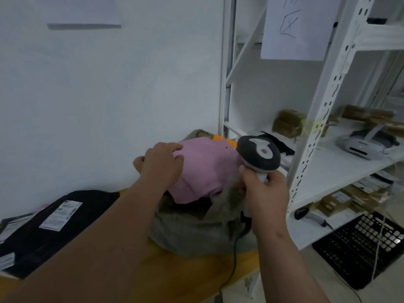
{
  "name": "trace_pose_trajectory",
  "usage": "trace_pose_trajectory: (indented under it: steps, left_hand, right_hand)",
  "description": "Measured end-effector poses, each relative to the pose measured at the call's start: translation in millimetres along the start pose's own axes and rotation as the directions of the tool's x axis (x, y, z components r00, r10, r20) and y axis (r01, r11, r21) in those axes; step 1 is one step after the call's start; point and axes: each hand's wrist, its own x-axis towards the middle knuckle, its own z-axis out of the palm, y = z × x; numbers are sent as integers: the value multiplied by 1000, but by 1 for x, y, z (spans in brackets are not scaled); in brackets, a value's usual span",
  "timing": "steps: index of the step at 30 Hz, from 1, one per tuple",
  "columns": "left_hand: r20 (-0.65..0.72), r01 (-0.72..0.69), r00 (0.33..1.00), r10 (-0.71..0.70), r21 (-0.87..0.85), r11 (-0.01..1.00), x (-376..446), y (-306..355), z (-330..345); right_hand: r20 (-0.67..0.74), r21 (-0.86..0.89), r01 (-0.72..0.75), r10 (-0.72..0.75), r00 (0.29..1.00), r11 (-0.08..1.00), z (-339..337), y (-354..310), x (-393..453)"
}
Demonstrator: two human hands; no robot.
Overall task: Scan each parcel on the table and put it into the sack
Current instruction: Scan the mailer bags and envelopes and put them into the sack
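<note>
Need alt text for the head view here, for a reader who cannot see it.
A person's left hand presses a pink parcel into an open grey sack on a table, while the right hand grips a handheld scanner. Black parcels lie left; white shelving stands right.

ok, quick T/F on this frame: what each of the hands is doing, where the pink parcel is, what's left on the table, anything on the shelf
1. The left hand rests on the pink parcel at the mouth of the sack. True.
2. The right hand holds nothing. False: it grips the handle of a barcode scanner.
3. The pink parcel lies flat on the table. False: it sits on top of the sack, partly in its opening.
4. A black parcel with a white label lies on the table to the left of the sack. True.
5. The white shelf on the right holds only paper. False: it carries brown parcels and a white device.
</note>
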Motion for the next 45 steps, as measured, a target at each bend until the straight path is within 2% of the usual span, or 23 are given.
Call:
trace_pose_trajectory:
  steps: [3, 7, 14, 19, 25, 31, 39, 45]
  left_hand:
    - [-9, 90, 996, -90, -53, 995, -10, -32, -5]
    - [54, 146, 988, -143, -65, 987, -19, -86, -12]
    - [175, 260, 952, -252, -26, 965, -37, -203, -40]
    - [202, 339, 916, -345, 66, 938, -57, -290, -61]
    - [306, 487, 823, -479, 55, 872, -80, -381, -61]
    - [382, 566, 774, -506, -57, 823, -89, -430, -37]
    - [494, 612, 728, -475, -158, 775, -57, -426, 16]
    - [589, 639, 687, -426, -209, 740, -22, -403, 72]
  right_hand:
    - [155, 14, -26, 24, 988, 1000, 21, -13, -19]
    - [353, 8, -146, 134, 926, 989, 63, -15, -52]
    - [440, -14, -220, 204, 874, 975, 146, -13, -117]
    - [498, -65, -280, 274, 823, 958, 211, -9, -169]
    - [515, -139, -350, 369, 773, 926, 271, 18, -218]
    - [470, -187, -428, 463, 752, 884, 308, 48, -224]
    - [363, -260, -545, 604, 710, 797, 329, 118, -186]
    - [305, -311, -639, 711, 634, 703, 332, 178, -152]
